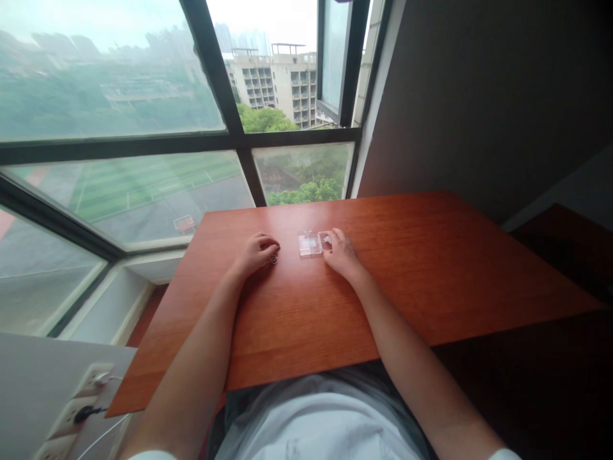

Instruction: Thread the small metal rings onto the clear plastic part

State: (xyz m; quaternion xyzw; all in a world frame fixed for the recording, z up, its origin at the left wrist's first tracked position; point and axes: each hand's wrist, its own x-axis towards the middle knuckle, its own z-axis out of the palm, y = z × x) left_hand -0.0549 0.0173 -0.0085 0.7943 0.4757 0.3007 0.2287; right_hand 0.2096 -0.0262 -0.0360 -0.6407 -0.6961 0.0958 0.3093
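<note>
A small clear plastic box (pixel 310 245) lies on the wooden table with its clear lid (pixel 325 241) folded out to the right. My right hand (pixel 341 254) grips that lid between thumb and fingers. Some small, pale contents show inside the box, too small to name. To the left of the box, my left hand (pixel 257 254) rests on the table with thumb and fingers drawn together. Small round, ring-like metal pieces (pixel 273 259) show just beside its thumb. Whether the fingertips hold anything is hidden.
The reddish-brown table (pixel 412 275) reaches from my lap to the window (pixel 301 140). Its left edge slopes beside a low sill. Wall sockets (pixel 76 415) with plugs and a white cable are at the lower left. A dark wall (pixel 454 108) stands at the right.
</note>
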